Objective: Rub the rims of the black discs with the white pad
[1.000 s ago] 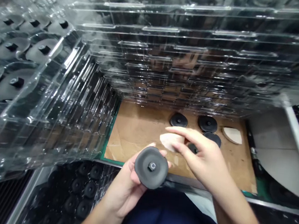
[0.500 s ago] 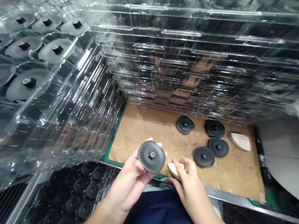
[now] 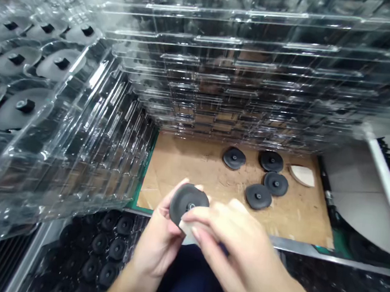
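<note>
My left hand (image 3: 159, 240) grips a black rubber disc (image 3: 186, 202) with a metal nut at its centre, holding it up over the front edge of the bench. My right hand (image 3: 233, 247) is closed on a small white wedge-shaped piece (image 3: 186, 228), pressed against the lower edge of that disc. Several more black discs (image 3: 258, 196) lie on the brown cardboard sheet (image 3: 185, 168) beyond my hands. Another white wedge (image 3: 303, 175) lies at the sheet's right end.
Tall stacks of clear plastic trays (image 3: 244, 72) wall in the back of the bench. More stacked clear trays holding discs (image 3: 25, 105) lean in from the left. A tray of black discs (image 3: 100, 252) sits below at the left. A white surface (image 3: 366, 201) lies to the right.
My right hand picked the white wedge off the cardboard, drew it toward me and now presses it against the disc in my left hand. The left hand stayed about where it was.
</note>
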### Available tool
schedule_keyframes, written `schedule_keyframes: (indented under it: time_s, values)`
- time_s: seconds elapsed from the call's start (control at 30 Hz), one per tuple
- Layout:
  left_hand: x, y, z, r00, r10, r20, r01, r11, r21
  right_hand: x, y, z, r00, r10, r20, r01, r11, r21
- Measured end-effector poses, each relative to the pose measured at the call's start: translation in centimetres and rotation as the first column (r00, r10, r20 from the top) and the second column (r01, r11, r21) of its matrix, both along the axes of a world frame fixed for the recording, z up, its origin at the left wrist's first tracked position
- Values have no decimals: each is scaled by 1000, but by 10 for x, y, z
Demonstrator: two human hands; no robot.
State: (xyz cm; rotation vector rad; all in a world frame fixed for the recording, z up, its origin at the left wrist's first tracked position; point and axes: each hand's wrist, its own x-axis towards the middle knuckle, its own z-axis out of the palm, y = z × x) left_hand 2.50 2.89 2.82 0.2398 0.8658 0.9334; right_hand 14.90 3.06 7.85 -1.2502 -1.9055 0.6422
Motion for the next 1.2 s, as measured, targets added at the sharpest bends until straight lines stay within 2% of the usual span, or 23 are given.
schedule_keyframes:
  time_s: [0.13,0.3,0.43,0.5,0.57,0.6,0.67,0.73,0.8,0.87,0.93,1.0,1.07,1.13,1.2]
  values:
    - [4,-2,6,998,-53,-31,54,998,41,1,-3,-5,990,-140,19,138,985,104]
    - [2,-1,6,999,-24,-47,27,997,67,1,-13,-8,993,-47,-112,53,997,51]
    - [5,-2,7,994,-65,-86,73,993,89,0,-5,-3,988,-145,-51,151,981,120]
    - [4,-3,8,995,-73,-70,78,994,73,5,-7,-2,995,-70,-73,79,988,131]
    - [1,-4,6,997,-72,-12,73,995,65,15,-16,-4,996,11,-87,-4,997,76]
    - [0,-4,5,997,-78,16,77,995,67,21,-20,-5,997,6,-71,-3,999,44]
    - [-1,-2,4,995,-85,49,81,994,77,31,-29,-7,997,-78,6,78,997,11]
    - [1,-1,5,994,-82,77,75,992,100,34,-35,-8,983,-161,91,155,985,71]
    - [4,0,9,992,-86,97,75,991,110,33,-37,-7,970,-197,140,176,973,147]
    - [6,0,11,991,-103,82,96,991,91,29,-36,-7,980,-158,120,137,977,165]
    - [5,-2,11,996,-87,30,84,994,76,28,-33,-8,993,-111,46,105,987,119]
    - [3,-4,8,999,-42,-9,43,996,80,27,-31,-8,989,-145,15,143,986,85]
    - [3,-5,6,1000,-22,-13,22,997,72,26,-31,-6,981,-190,34,185,977,104]
    - [4,-6,4,999,-34,-8,34,999,42,26,-32,-6,988,-153,31,148,981,123]
    - [6,-5,4,1000,-14,-22,14,1000,21,28,-28,-13,995,-102,-19,103,993,65]
